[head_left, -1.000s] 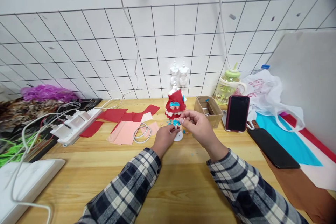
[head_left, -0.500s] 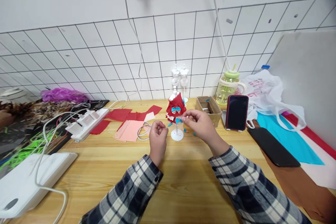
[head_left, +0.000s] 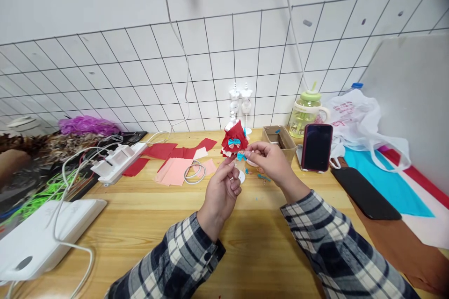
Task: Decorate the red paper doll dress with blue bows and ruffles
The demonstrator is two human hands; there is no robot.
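Note:
A small red doll dress (head_left: 238, 133) with a white ruffled hem hangs on a white miniature mannequin stand (head_left: 241, 176). One blue bow (head_left: 234, 143) sits on the front of its skirt. Just below the hem, my right hand (head_left: 271, 161) pinches a second blue bow (head_left: 242, 156) between thumb and index finger. My left hand (head_left: 222, 189) is in front of the stand, its fingers curled and its thumb and index tip together at the lower edge of the dress. Whatever lies in that pinch is too small to make out.
Behind the dress stand two white mannequins (head_left: 246, 98). A cardboard box (head_left: 289, 149), a phone (head_left: 316, 147) and a green-lidded bottle (head_left: 306, 114) are on the right. Red cloth pieces (head_left: 159, 150), metal rings (head_left: 194, 180) and a power strip (head_left: 119, 163) lie to the left.
My left hand has moved up and to the right, from beside the stand to the dress's lower edge. My right hand keeps its pinch on the blue bow, which has shifted slightly up and right.

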